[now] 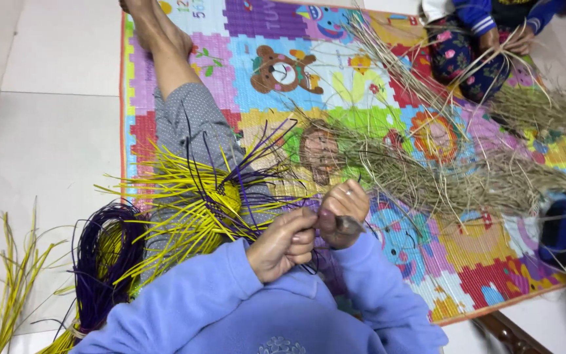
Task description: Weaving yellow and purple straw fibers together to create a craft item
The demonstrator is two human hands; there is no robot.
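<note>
The weave (207, 203), a fan of stiff yellow and purple strips, lies on the person's lap, on the mat (492, 275). Left hand (283, 246) and right hand (342, 213) pinch purple strips together beside it. One purple coil (103, 262) lies left; two straw piles (453, 177) lie right.

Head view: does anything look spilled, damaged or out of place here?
Only loose stock: a few yellow strips lie on the tiles off the mat, and dry grass sprawls across it. Both hands work the weave; nothing looks damaged.
</note>
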